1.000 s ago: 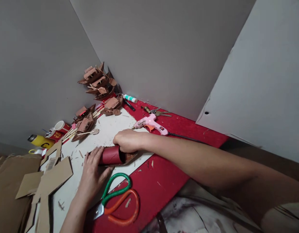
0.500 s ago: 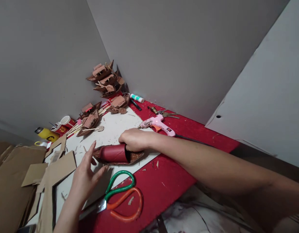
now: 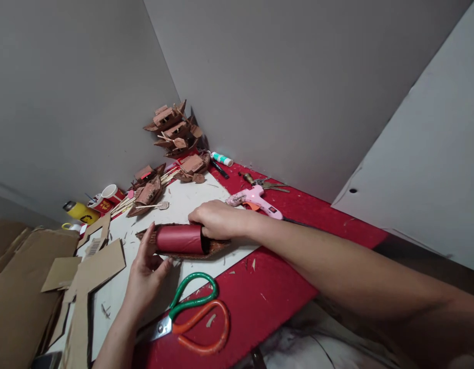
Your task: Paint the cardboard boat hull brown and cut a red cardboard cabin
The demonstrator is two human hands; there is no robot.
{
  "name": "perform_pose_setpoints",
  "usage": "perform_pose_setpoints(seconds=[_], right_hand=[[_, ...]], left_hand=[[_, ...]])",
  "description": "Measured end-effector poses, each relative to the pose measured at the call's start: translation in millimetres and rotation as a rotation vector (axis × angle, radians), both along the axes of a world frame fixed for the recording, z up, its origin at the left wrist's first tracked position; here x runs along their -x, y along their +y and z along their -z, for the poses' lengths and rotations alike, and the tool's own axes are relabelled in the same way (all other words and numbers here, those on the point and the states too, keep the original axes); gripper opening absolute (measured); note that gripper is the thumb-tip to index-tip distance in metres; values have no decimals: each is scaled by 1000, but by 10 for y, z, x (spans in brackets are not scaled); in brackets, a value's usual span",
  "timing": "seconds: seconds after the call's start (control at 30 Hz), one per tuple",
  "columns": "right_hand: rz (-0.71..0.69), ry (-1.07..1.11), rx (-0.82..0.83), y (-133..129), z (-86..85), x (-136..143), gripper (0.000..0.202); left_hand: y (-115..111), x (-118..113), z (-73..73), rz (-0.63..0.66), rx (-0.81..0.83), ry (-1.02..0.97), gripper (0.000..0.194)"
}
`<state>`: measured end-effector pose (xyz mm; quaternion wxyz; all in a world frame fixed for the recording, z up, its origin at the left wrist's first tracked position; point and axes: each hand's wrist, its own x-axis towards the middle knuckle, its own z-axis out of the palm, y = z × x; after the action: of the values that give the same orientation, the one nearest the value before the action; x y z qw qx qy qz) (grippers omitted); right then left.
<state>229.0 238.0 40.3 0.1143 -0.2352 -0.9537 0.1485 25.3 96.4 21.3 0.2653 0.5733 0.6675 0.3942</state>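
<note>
A brown model boat point(image 3: 217, 247) lies on the white sheet in front of me, with a curved dark red cover point(image 3: 179, 240) arched over its middle. My right hand point(image 3: 216, 219) is closed on the far side near the right end, its fingertips hidden at the cover's opening. Around the boat's left end is my left hand point(image 3: 149, 266): the fingers cross the tip and the thumb is by the near edge. Scissors point(image 3: 196, 312) with one green and one orange handle lie just below the boat. A pink glue gun point(image 3: 256, 199) rests beyond my right hand.
Several finished model boats point(image 3: 170, 120) stand in the far corner. Paper cups point(image 3: 113, 193), a yellow bottle point(image 3: 81, 211) and thin sticks point(image 3: 123, 206) are at the left. Cardboard pieces point(image 3: 102, 261) cover the near left; keys point(image 3: 273, 185) lie behind the glue gun.
My left hand has closed in on the boat's left end. The boat has turned slightly, and my right hand stays at its right end. The whole view has shifted a little.
</note>
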Motion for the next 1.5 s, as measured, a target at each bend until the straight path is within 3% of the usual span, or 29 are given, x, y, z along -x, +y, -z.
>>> perform_pose_setpoints(seconds=[0.1,0.3,0.47,0.63,0.83,1.03,1.23,1.5], right_hand=[[-26,110,-74,-29,-21,15,27],[-101,371,-283,-39,19,51,23],[-161,604,-439,-16,72,62,23],[-87,414,-259,-39,48,85,24],[10,194,-89,12,102,92,23],[29,1,-14,62,198,103,25],[37,-54,-16,46,236,109,27],[-27,17,-42,-11,138,80,29]], left_hand=[[-35,49,-13,9,-153,111,80],[-78,145,80,-21,-609,572,79],[-116,187,170,-39,-714,709,84],[-136,156,174,-60,-592,592,78],[-67,-12,97,-62,-159,189,76],[26,-23,212,27,23,-126,87],[17,35,268,79,61,-239,83],[4,43,187,82,63,-270,79]])
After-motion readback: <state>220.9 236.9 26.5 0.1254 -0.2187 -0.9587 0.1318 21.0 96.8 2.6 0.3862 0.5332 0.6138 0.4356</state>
